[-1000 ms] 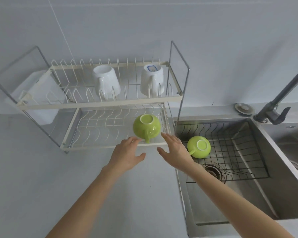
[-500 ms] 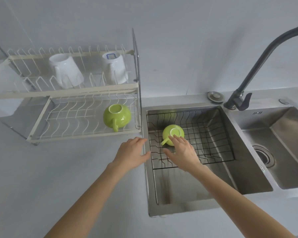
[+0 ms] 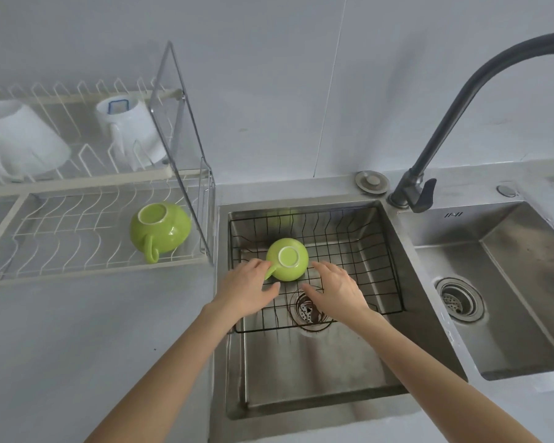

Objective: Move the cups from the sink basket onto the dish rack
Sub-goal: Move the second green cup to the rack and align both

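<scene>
One green cup [image 3: 288,259] sits upside down in the sink basket [image 3: 359,251], glazed, likely slippery and breakable; the left hand [image 3: 244,289] and right hand [image 3: 337,288] flank it, spread open, best gripping its round sides.

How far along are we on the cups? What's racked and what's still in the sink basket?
Done: one green cup sits upside down on the dish rack lower tier, with two white mugs above. In hand: the left hand and right hand flank the last green cup, upside down in the sink basket, neither gripping it. Left: lift and rack it.
</scene>
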A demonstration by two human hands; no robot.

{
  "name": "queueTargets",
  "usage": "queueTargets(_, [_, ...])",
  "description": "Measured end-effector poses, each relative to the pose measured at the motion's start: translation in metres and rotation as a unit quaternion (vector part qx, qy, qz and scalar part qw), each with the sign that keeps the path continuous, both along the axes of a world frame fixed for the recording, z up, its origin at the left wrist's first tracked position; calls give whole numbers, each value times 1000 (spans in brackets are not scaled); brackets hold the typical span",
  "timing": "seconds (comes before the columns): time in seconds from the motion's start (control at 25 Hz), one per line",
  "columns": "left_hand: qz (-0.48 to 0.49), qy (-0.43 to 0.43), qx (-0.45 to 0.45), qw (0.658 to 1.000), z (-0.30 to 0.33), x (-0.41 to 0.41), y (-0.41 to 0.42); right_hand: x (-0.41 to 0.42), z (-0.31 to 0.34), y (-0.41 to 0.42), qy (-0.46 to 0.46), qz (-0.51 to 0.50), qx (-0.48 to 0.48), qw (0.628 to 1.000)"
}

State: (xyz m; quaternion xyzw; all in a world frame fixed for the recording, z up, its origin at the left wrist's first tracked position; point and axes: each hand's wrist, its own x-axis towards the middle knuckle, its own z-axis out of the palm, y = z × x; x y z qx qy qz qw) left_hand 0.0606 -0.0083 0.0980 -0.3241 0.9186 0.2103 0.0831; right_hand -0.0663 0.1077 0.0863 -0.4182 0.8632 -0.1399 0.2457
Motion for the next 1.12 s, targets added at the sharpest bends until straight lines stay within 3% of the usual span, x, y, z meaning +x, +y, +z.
queueTargets(0.48, [78,-41,88,992,-61,-70,-41,-53,-67,-42,-156,-48,46,985])
queueTargets(0.72, [165,6,123,979,-102,-99,-66,-72,-101,-71,-266,-138,48,953])
queueTargets(0.92, [177,-11,142,974,-124,-112,-76,-77,-123,-85,-301,-184,45,935])
queueTargets(1.12, [199,29,166,965,-129,-113,-77,-77,-130,-93,-351,-247,13,903])
